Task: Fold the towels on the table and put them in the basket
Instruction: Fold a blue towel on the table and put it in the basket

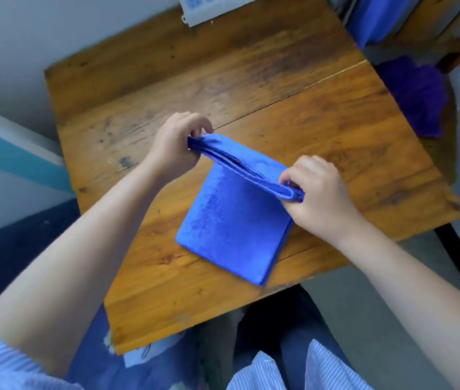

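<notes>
A worn wooden table (321, 130) fills most of the view, its top made of planks with a dark seam running across it. On it, near the front edge, lies a blue towel (231, 220), already folded into a layered rectangle; its near part rests flat on the wood while its far edge is lifted off the surface, stretched between the 2 hands. The left hand (174, 147) pinches the far left corner of that raised edge, fingers curled around the stacked layers. The right hand (319, 192) pinches the other corner, thumb and fingers closed on the cloth. Off the table's right side, a heap of purple cloth (414, 94) sits lower down. At the table's far edge lies a white power strip (214, 7). The basket cannot be made out.
</notes>
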Tool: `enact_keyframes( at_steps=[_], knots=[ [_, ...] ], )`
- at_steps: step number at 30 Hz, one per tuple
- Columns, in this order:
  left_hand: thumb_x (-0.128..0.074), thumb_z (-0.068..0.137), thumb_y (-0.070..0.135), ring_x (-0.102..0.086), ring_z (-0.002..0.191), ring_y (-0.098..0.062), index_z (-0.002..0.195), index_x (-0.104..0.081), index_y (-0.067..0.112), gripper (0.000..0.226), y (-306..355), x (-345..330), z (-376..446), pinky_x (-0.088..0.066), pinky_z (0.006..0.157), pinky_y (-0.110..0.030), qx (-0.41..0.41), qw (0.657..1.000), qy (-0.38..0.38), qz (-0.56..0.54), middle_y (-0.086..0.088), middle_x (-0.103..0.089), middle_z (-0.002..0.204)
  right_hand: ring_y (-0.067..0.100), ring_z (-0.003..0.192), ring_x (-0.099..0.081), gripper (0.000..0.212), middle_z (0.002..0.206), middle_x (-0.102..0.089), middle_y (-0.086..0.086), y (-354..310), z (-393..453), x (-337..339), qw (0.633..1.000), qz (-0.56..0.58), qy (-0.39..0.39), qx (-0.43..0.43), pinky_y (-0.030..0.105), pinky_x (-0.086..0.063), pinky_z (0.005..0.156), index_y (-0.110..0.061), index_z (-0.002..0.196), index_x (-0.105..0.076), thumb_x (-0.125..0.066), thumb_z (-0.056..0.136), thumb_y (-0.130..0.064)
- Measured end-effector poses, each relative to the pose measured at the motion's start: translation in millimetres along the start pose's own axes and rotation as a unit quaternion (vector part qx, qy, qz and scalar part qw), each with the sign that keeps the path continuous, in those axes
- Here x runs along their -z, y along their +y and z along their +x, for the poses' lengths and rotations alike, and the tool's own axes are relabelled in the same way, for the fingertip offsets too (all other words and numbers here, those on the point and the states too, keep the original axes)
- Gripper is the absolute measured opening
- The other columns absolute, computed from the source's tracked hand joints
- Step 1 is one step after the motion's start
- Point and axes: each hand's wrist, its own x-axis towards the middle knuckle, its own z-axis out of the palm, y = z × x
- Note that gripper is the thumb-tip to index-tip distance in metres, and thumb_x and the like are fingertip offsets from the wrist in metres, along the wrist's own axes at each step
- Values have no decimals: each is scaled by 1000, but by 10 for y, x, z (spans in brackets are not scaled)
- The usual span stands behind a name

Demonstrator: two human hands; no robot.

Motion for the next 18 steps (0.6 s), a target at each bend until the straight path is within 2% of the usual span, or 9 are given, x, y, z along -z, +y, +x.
enact_keyframes(
  at_steps=[2,4,6,8,14,18],
  knots=[
    [-39,55,-8,-44,65,-24,73,-61,6,33,-123,-50,-210,-30,58,-23,-65,996,-8,56,-8,-51,61,18,68,-39,14,61,-55,8,-54,-204,-133,999,1,-34,28,28,-26,61,-8,63,-59,-51,54,-1],
    [-31,59,1,-40,67,-21,72,-50,17,28,-225,-96,-440,-29,59,-25,-108,990,-20,87,-15,-55,61,17,68,-35,17,61,-54,7,-91,-404,-262,996,-2,-63,57,30,-25,62,-9,63,-59,-43,58,-8],
    [-26,59,6,-30,65,-18,72,-37,20,22,-310,-140,-654,-27,57,-25,-132,984,-32,114,-13,-54,59,19,68,-35,17,60,-53,8,-124,-566,-372,994,-12,-80,78,31,-27,62,-9,64,-59,-42,59,-10],
    [-26,58,6,-27,64,-18,71,-33,20,21,-368,-178,-834,-31,55,-26,-140,980,-35,137,-12,-53,58,20,68,-34,17,59,-52,8,-143,-679,-450,993,-20,-79,90,32,-29,63,-8,62,-59,-42,60,-7],
    [-32,61,6,-30,68,-19,73,-34,18,17,-436,-297,-1302,-38,51,-29,-132,976,-38,168,-11,-54,61,22,79,-41,15,68,-60,10,-162,-939,-568,991,-38,-53,118,30,-30,71,-4,60,-59,-44,62,-2],
    [-35,64,6,-31,69,-19,74,-35,18,16,-443,-311,-1417,-47,46,-25,-131,977,-34,168,-11,-57,62,21,86,-44,14,75,-64,10,-182,-1031,-660,986,-37,-69,145,31,-30,73,-6,62,-56,-44,60,0]
  ],
)
